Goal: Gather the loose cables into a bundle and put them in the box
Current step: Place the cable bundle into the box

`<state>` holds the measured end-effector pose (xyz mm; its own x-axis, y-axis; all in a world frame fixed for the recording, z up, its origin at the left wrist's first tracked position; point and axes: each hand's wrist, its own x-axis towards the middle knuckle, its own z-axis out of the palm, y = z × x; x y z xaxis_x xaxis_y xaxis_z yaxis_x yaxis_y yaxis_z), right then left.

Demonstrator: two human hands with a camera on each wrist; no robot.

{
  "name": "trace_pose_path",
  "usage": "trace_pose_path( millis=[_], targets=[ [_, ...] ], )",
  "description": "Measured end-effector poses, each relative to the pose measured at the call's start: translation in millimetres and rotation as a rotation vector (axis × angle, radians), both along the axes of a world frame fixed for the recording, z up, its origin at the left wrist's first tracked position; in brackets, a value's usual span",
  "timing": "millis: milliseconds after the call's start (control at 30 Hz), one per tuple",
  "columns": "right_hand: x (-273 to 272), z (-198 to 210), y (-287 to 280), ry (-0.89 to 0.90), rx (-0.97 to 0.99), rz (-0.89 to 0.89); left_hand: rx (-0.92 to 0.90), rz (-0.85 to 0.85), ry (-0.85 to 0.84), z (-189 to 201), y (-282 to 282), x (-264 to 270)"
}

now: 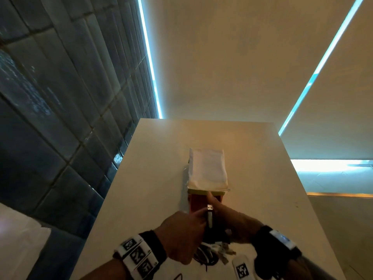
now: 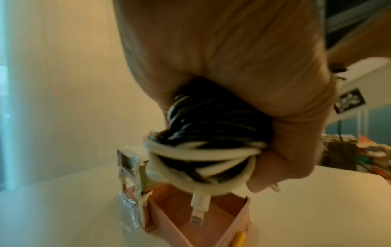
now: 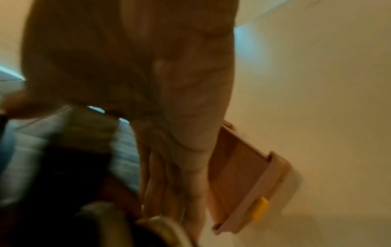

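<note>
My left hand (image 1: 186, 234) grips a coiled bundle of black and white cables (image 2: 211, 143) just above the open pink box (image 2: 186, 207). A white plug (image 2: 197, 212) hangs from the bundle into the box mouth, and a USB plug (image 1: 210, 208) sticks up beside my thumb. My right hand (image 1: 224, 217) lies next to the bundle with straight fingers (image 3: 175, 183) reaching along the box (image 3: 243, 168) and holding nothing. The box's white lid (image 1: 207, 168) stands raised at the far side. More loose cables (image 1: 210, 255) lie under my wrists.
The box sits mid-way along a narrow white table (image 1: 153, 178), with a dark tiled wall (image 1: 60, 98) to the left. Crinkled clear plastic (image 2: 129, 207) clings to the box's left side. A yellow latch (image 3: 261, 207) marks its near wall.
</note>
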<state>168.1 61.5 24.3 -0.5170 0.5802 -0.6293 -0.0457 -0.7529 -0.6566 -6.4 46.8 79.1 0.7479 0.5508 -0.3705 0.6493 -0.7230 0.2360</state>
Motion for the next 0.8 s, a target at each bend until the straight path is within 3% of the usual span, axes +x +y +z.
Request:
trace_pose_path(
  millis=[167, 300, 433, 567, 700, 800],
  targets=[
    [1, 4, -4, -0.010, 0.053, 0.212, -0.062, -0.098, 0.060, 3, 7, 9],
    [-1, -4, -14, 0.079, 0.073, 0.341, -0.002, -0.256, 0.113, 1, 15, 17],
    [2, -3, -22, 0.090, 0.017, 0.240, 0.029, -0.324, 0.094, -15, 19, 16],
    [-1, -9, -33, 0.089, -0.120, 0.107, 0.058, -0.224, -0.024, -30, 25, 14],
    [-4, -17, -30, -0.018, -0.138, 0.070, 0.106, -0.220, -0.034, -47, 32, 14],
    [-6, -19, -29, -0.038, -0.162, 0.011, 0.178, -0.108, -0.092, -64, 33, 14]
  ],
)
